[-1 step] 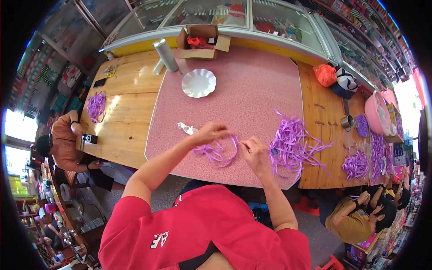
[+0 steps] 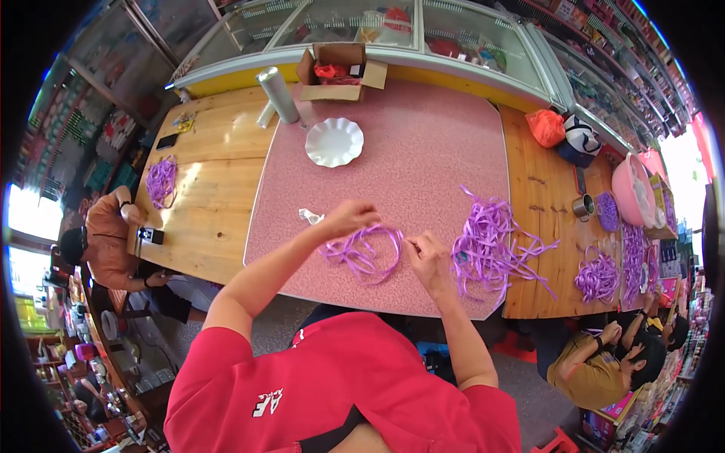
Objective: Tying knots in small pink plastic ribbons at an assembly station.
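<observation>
Above the pink tabletop (image 2: 408, 158), a purple ribbon (image 2: 399, 262) curves in a loop between my two hands, with more loose strands under my left wrist. My left hand (image 2: 352, 217) is closed in a pinch near the upper end of the loop. At the loop's right side, my right hand (image 2: 429, 257) is pinched on the ribbon; its fingertips partly hide the strip. A tangled pile of purple ribbons (image 2: 483, 243) lies just right of my right hand. Beside my left wrist sits a small crumpled white piece (image 2: 310, 217).
Farther back stand a white scalloped plate (image 2: 334, 142), a tall roll (image 2: 279, 95) and an open cardboard box (image 2: 337, 92). Right, a metal cup (image 2: 582, 205) and pink basin (image 2: 633, 190) share a wooden table with more ribbons (image 2: 596, 278). Co-workers sit left (image 2: 113, 241) and right (image 2: 596, 370).
My left hand has shifted slightly up and left, and the ribbon loop has spread a little wider. My right hand stays nearly in place.
</observation>
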A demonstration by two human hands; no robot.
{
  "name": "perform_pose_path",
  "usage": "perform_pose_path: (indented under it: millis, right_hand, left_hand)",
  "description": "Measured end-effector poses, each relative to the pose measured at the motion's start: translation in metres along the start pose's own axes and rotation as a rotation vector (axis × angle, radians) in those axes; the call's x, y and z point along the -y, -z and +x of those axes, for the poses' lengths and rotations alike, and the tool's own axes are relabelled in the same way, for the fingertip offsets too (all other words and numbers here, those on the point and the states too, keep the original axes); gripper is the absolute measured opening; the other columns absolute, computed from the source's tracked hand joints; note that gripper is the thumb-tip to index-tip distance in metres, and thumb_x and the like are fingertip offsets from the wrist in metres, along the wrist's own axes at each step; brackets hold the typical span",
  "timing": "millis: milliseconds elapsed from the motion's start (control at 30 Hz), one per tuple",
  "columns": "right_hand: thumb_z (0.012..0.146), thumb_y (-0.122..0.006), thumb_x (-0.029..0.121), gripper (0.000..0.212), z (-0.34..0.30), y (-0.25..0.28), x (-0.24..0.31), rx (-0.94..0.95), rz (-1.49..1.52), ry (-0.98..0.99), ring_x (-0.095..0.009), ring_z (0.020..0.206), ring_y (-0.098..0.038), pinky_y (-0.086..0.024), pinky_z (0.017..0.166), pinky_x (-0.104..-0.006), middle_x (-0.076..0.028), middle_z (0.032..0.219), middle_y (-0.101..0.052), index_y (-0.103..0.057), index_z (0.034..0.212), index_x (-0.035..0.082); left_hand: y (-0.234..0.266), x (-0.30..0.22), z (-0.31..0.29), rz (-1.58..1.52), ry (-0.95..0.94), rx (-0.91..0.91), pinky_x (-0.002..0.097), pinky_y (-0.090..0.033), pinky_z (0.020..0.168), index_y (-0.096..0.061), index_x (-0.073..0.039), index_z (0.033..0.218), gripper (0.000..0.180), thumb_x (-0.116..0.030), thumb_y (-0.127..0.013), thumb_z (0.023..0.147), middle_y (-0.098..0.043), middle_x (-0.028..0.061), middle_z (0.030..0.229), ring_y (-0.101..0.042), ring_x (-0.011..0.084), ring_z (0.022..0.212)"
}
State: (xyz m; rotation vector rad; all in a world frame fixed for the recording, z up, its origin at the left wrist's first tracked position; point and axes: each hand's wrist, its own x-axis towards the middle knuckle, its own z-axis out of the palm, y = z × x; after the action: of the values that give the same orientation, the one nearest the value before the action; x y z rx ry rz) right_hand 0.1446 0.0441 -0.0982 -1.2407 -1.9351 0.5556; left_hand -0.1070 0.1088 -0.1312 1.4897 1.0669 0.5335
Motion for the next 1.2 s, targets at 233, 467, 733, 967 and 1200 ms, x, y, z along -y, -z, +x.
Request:
perform_pose_path:
  millis: [233,467,733,967,1200]
  right_hand:
    - [0.085,-0.07,0.011,0.009,-0.024,-0.036,-0.028,-0.066,-0.007,-0.263,-0.026,0.066,-0.06,-0.047,0.06,-0.036,-0.011,0.075,-0.059,-0.066,0.084,0.003]
    - [0.085,-0.07,0.008,0.009,-0.039,-0.059,-0.029,-0.138,0.148,-0.381,-0.026,0.07,-0.06,-0.047,0.062,-0.0349,-0.013,0.079,-0.061,-0.064,0.086,0.0]
    - [0.09,-0.066,0.014,0.015,-0.035,-0.032,-0.047,-0.101,0.154,-0.51,-0.017,0.067,-0.056,-0.045,0.061,-0.0308,-0.009,0.077,-0.061,-0.064,0.09,-0.001]
    - [0.091,-0.067,0.014,0.015,-0.068,-0.025,-0.063,-0.066,0.193,-0.509,-0.012,0.062,-0.057,-0.044,0.055,-0.0274,-0.005,0.072,-0.059,-0.065,0.089,-0.001]
    - [0.091,-0.067,0.016,0.017,-0.053,0.007,-0.056,-0.067,0.346,-0.633,-0.005,0.064,-0.05,-0.041,0.055,-0.0235,0.004,0.07,-0.055,-0.067,0.089,-0.001]
  left_hand:
    - [0.113,0.073,0.047,0.929,0.032,-0.403,0.0528,-0.042,0.095,-0.067,-0.012,0.111,0.031,-0.031,-0.06,0.088,-0.063,0.0118,0.119,-0.056,0.0308,0.118]
    - [0.118,0.131,0.062,1.349,0.11,-0.366,0.0635,-0.02,0.111,-0.052,-0.01,0.132,0.053,-0.027,-0.063,0.083,-0.038,0.0134,0.147,-0.024,0.0403,0.141]
    - [0.12,0.116,0.086,1.164,0.209,-0.457,0.0619,-0.016,0.113,-0.056,-0.012,0.129,0.046,-0.03,-0.062,0.087,-0.038,0.0128,0.147,-0.022,0.0375,0.143]
    - [0.127,0.132,0.106,1.162,0.394,-0.601,0.0608,-0.011,0.115,-0.052,-0.028,0.137,0.052,-0.03,-0.064,0.087,-0.027,0.0124,0.155,-0.013,0.0411,0.145]
    - [0.069,0.052,0.08,1.241,-0.134,-0.631,0.059,-0.015,0.115,-0.058,-0.023,0.131,0.048,-0.017,-0.068,0.084,-0.033,0.0131,0.152,-0.018,0.0382,0.145]
